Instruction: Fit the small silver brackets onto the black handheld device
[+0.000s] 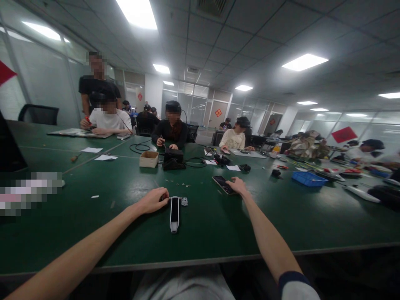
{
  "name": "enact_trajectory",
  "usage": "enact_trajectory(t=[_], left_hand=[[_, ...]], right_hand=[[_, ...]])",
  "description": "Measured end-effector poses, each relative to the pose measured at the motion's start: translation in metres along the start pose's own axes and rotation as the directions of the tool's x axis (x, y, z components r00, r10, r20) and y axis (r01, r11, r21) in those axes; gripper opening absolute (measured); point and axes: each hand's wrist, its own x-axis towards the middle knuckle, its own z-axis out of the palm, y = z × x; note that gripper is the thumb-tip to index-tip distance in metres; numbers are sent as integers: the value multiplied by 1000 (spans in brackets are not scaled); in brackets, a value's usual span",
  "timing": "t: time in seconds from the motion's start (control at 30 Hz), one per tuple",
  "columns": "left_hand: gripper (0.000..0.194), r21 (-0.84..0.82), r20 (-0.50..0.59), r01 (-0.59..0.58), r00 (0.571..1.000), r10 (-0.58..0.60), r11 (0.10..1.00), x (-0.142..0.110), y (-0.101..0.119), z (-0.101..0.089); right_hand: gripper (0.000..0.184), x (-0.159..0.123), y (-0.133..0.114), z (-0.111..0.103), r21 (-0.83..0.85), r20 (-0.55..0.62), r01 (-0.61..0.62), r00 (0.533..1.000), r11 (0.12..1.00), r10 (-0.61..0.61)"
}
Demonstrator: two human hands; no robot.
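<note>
My left hand [155,201] rests on the green table with its fingers curled in. Its fingertips are at the upper left corner of a narrow device [174,213] with a white frame and a dark middle. What the fingers hold, if anything, is hidden. A small grey metal piece [184,201] sticks out at the device's upper right. Farther right, my right hand [238,186] lies over the right end of a smartphone [222,183], fingers stretched out and touching its dark screen. The phone lies flat on the table.
Small bits [183,184] lie beyond my hands. Behind them stand an open cardboard box [148,159] and a black device [173,156] with cables. A blue tray [308,178] is at the right. Co-workers sit across the table; another person [99,89] stands at the left.
</note>
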Motion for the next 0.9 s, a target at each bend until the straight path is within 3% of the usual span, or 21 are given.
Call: enact_trajectory(t=[0.07,0.13,0.2,0.27,0.33,0.4,0.57,0.73,0.9], left_hand=[[19,0,-1,2,1000,-2,1000,0,-1,2],[18,6,-1,-1,1000,1,1000,0,-2,3],[17,23,-8,2,1000,-2,1000,0,-3,5],[17,35,-12,-2,1000,3,999,0,-4,6],[17,38,-11,-6,1000,6,999,-1,-4,6],[17,40,-11,-5,1000,5,999,-1,-4,6],[15,50,-5,-6,1000,6,999,-2,-1,3],[16,46,7,-3,1000,3,999,-2,3,1],[16,50,4,5,1000,-5,999,-3,3,2]], right_hand=[[48,-6,-19,0,-33,-62,51,997,998,-53],[40,-16,-45,4,-43,-36,205,978,978,-207],[32,-27,-75,12,-15,64,417,907,909,-416],[30,-38,-106,23,27,161,586,797,810,-582],[31,-45,-133,34,52,231,677,707,734,-669],[32,-49,-154,44,45,288,710,664,702,-690],[16,-49,-181,54,-49,416,701,662,712,-623],[13,-59,-181,48,-66,399,683,686,727,-608],[15,-92,-167,33,185,302,675,652,714,-695]])
